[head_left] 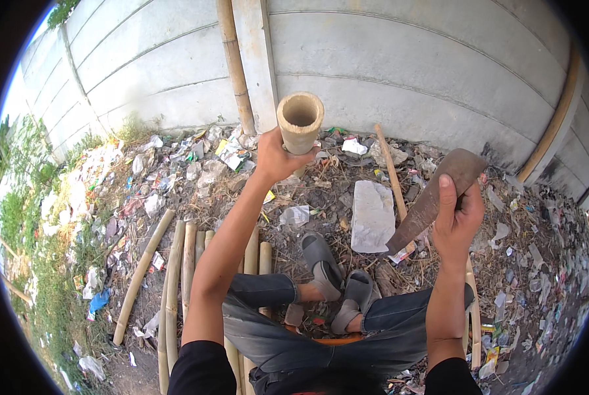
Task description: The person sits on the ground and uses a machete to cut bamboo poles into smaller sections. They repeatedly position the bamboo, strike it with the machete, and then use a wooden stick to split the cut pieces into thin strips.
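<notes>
My left hand (276, 158) is raised in front of me, its fingers wrapped round a thick bamboo pole (299, 139). The pole stands upright, and its hollow round end faces up toward me. On the right, my right hand (460, 220) grips a broad, dark metal blade (427, 212), thumb flat on its face. The blade's wide end is at the upper right and its narrow end slants down to the left; I cannot make out a handle. The blade and the pole are well apart. A pale concrete block (372, 217) lies on the ground between my hands.
Several cut bamboo poles (171, 289) lie at the lower left, some partly under my left arm and leg. A thin wooden stick (391, 171) lies behind the block. Litter (205, 171) covers the ground up to a grey concrete wall (400, 59). My sandalled feet (324, 266) are below.
</notes>
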Available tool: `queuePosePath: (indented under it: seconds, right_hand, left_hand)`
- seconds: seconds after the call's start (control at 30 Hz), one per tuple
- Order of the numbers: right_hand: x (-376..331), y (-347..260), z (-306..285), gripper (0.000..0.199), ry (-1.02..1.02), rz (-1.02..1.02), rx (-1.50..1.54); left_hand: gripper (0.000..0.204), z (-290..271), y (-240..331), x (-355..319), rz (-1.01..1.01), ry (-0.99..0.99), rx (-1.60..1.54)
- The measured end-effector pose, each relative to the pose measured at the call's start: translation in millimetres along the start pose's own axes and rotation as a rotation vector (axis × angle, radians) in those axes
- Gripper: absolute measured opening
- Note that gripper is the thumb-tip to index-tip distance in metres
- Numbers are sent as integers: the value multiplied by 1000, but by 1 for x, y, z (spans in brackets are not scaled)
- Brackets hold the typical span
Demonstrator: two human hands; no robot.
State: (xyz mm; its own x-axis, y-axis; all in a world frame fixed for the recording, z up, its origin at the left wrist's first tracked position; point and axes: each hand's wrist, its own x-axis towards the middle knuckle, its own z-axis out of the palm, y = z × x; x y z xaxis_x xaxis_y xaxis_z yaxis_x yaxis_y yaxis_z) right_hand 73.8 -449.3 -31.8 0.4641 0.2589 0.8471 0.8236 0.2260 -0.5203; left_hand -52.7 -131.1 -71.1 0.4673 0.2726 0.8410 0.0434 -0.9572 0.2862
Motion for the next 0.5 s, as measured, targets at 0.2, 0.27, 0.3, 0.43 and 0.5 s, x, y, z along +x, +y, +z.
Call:
queuePosePath:
  seconds: [0.2,0.27,0.3,0.43,0.5]
  right_hand:
    - [97,-50,38,26,-61,-39,-158]
    - [140,-52,50,31,-129,-130,-266]
    - [160,-51,59,34,-139,-203,-322]
    - [230,-71,104,12,-789,-544,-1058]
    - [245,-71,120,13,-900,-507,-1082]
  left_hand:
    - [46,-18,-5,55,-201,-235,-203]
    - [48,-6,-6,62,-151,-293,-290]
    - [48,1,-3,65,-149,-311,-286]
    - [50,10,7,67,-152,-353,-265]
    - [50,15,13,66,-153,-357,-263]
